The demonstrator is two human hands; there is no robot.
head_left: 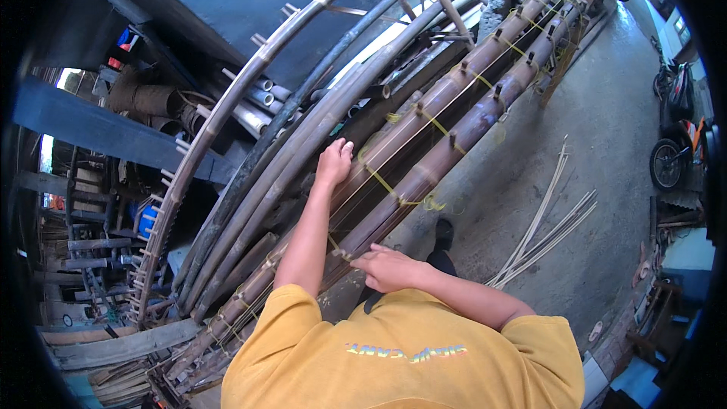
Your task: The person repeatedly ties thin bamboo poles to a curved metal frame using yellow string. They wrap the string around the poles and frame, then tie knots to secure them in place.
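Two long brown bamboo poles, a left one [439, 98] and a right one [429, 170], run side by side from lower left to upper right. Short dark pegs stand along them. Yellow-green ties [376, 176] cross the gap between the poles. My left hand [335, 162] is at the outer side of the left pole, its fingers curled together; what they hold, if anything, is hidden. Beside the right pole, lower down, my right hand [385, 268] has its fingers drawn together against a tie. Whatever lies between those fingers is too small to make out.
Left of the poles lie long curved bamboo poles [303, 125] and a bent pole with pegs [204, 117]. Thin bamboo strips [541, 231] are spread on the concrete floor [591, 151] at right. A motorcycle [670, 159] stands at the far right. A concrete post [496, 0] rises behind.
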